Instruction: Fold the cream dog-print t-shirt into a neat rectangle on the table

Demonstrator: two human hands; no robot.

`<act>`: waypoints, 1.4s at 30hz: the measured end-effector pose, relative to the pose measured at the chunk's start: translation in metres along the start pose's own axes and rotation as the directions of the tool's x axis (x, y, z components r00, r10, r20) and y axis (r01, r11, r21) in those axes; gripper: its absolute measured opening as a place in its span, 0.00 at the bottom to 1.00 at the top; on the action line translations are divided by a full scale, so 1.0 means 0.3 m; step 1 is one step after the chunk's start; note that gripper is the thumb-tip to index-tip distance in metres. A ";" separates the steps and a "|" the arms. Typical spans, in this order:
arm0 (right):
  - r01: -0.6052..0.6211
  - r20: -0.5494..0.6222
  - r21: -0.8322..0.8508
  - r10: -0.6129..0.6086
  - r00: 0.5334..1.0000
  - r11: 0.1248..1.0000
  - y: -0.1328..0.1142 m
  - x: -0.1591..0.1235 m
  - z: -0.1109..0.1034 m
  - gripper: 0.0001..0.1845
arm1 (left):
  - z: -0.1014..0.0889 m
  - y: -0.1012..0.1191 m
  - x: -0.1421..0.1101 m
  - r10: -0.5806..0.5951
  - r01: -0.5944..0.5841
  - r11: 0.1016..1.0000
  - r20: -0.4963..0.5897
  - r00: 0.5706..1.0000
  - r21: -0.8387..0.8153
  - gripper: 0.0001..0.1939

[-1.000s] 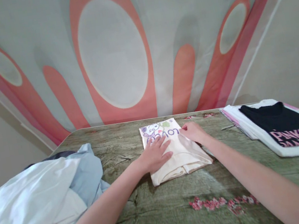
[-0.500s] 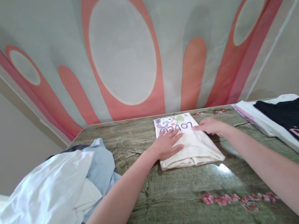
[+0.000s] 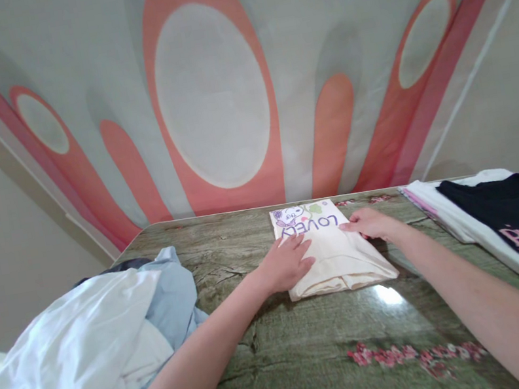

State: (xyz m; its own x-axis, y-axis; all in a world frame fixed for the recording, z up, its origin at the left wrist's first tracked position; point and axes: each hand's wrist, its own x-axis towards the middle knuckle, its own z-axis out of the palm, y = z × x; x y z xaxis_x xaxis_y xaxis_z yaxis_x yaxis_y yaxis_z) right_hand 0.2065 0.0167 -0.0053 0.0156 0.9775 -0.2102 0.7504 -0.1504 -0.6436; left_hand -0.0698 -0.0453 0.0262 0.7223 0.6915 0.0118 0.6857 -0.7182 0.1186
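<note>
A folded cream T-shirt point(image 3: 334, 255) lies on the table, with a cartoon print and the word LOVELY upside down to me at its far end. My left hand point(image 3: 287, 263) rests on its left side, fingers stretched out over the cloth. At the right edge, my right hand point(image 3: 368, 224) pinches the shirt, thumb on top; its other fingers are partly hidden beneath or behind the edge.
A loose heap of white clothing point(image 3: 78, 357) and a light blue garment point(image 3: 174, 295) lies to the left. On the right sit folded shirts, topped by a black one with pink lettering point(image 3: 514, 198). A patterned wall point(image 3: 296, 115) rises behind the wood-look table point(image 3: 292, 361).
The cream T-shirt has shifted slightly to the right along with my right hand. My left hand has drawn back a little, uncovering more of the lettering. The view has tilted up slightly.
</note>
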 end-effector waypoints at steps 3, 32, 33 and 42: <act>-0.018 0.022 -0.061 0.020 1.000 0.998 0.009 -0.001 -0.015 0.22 | -0.006 0.040 -0.026 0.013 -0.011 0.999 0.057 0.998 -0.036 0.33; 0.453 0.071 -0.535 -0.496 0.866 0.714 -0.117 -0.094 0.172 0.38 | 0.030 -0.086 0.045 -0.195 0.197 0.980 -0.064 0.979 0.023 0.34; 0.453 0.072 -0.534 -0.495 0.866 0.714 -0.117 -0.095 0.172 0.38 | 0.035 -0.101 0.042 -0.225 0.226 0.974 -0.062 0.972 0.015 0.35; 0.408 0.003 -0.541 -0.483 0.876 0.736 -0.079 -0.064 0.154 0.38 | 0.069 -0.109 0.018 -0.438 0.439 0.899 -0.098 0.894 -0.011 0.37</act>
State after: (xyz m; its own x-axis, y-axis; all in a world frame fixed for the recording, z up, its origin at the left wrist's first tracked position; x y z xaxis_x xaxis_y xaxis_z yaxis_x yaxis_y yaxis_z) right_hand 0.1579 -0.0054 -0.0201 -0.3508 0.9282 0.1241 0.9159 0.3677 -0.1609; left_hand -0.0865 -0.0196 0.0017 0.3365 0.9400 0.0563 0.9321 -0.3410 0.1223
